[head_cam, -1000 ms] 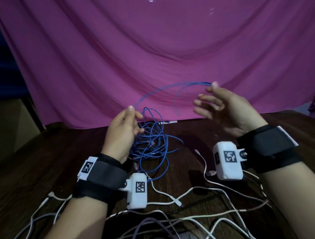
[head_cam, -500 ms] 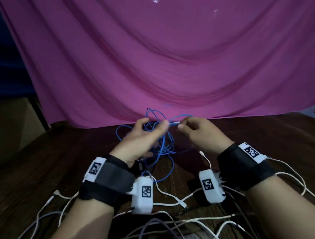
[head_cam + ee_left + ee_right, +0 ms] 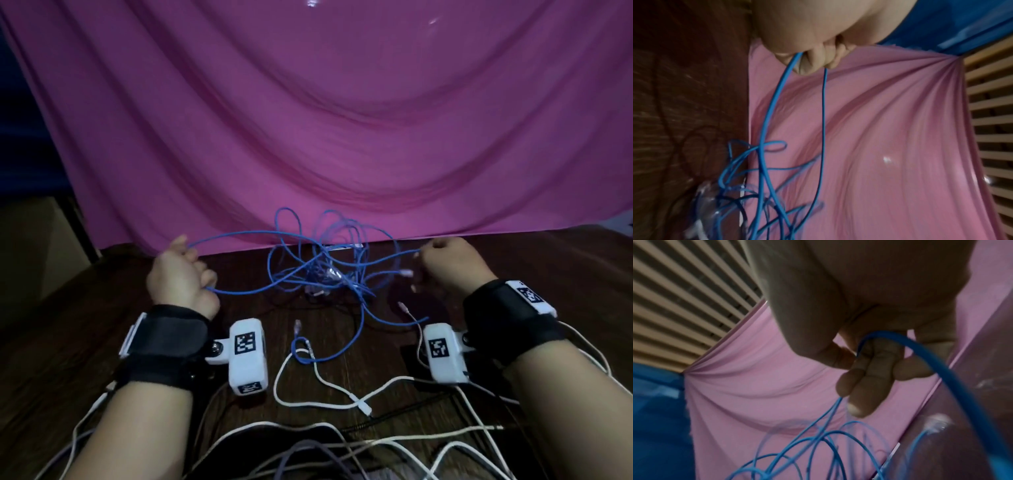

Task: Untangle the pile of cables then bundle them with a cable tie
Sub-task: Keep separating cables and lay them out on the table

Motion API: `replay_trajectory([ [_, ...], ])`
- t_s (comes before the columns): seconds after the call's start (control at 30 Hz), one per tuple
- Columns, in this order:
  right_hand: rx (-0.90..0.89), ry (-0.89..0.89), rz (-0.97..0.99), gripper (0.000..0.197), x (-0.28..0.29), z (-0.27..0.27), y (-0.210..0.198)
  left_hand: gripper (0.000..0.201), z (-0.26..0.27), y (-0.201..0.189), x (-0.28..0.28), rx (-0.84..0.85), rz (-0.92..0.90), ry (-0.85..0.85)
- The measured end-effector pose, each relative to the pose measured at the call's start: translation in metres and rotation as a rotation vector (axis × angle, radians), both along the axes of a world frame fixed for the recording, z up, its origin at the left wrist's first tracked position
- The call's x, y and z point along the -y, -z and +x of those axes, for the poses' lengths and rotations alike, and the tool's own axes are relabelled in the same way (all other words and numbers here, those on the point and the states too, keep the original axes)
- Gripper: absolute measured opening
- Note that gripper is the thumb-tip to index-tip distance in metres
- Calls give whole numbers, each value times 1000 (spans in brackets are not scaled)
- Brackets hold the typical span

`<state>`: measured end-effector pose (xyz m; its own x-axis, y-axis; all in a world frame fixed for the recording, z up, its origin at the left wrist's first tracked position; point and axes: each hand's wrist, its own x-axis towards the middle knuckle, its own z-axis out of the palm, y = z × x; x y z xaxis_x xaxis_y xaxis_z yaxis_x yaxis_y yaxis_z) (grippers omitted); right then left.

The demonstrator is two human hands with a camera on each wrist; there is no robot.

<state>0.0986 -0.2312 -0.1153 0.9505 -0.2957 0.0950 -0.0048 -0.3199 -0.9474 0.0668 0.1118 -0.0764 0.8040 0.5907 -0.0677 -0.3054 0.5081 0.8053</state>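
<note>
A tangle of thin blue cable (image 3: pixel 325 270) lies on the dark wooden table (image 3: pixel 51 342) in front of the pink cloth. My left hand (image 3: pixel 181 270) grips a loop of the blue cable (image 3: pixel 789 68) in its curled fingers, at the left of the tangle. My right hand (image 3: pixel 445 263) pinches another strand of the blue cable (image 3: pixel 869 339) at the right of the tangle. Both strands run taut from the hands into the knotted middle. A clear plug (image 3: pixel 937 421) shows near the right hand.
Several white cables (image 3: pixel 329 387) and a grey one (image 3: pixel 308 452) sprawl over the near part of the table, under my forearms. A pink cloth (image 3: pixel 342 120) hangs behind the table. Slatted wood (image 3: pixel 684 288) and blue sheeting (image 3: pixel 657 418) lie beyond it.
My hands met over the tangle half a second ago; they have now pulled apart, left and right, each drawing a blue strand out sideways and spreading the tangle.
</note>
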Motion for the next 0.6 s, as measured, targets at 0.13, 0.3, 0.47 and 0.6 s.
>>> replay_trajectory([
  [0.13, 34, 2, 356, 19, -9, -9, -17, 28, 9, 16, 0, -168, 54, -4],
  [0.3, 179, -227, 359, 21, -33, -32, -47, 29, 5, 15, 24, -126, 1020, -305],
  [0.47, 301, -385, 396, 19, -54, -46, -62, 26, -16, 4, 69, 490, 1599, -115],
  [0.6, 433, -169, 558, 19, -47, -42, -67, 33, -11, 28, 69, 284, 1671, 249],
])
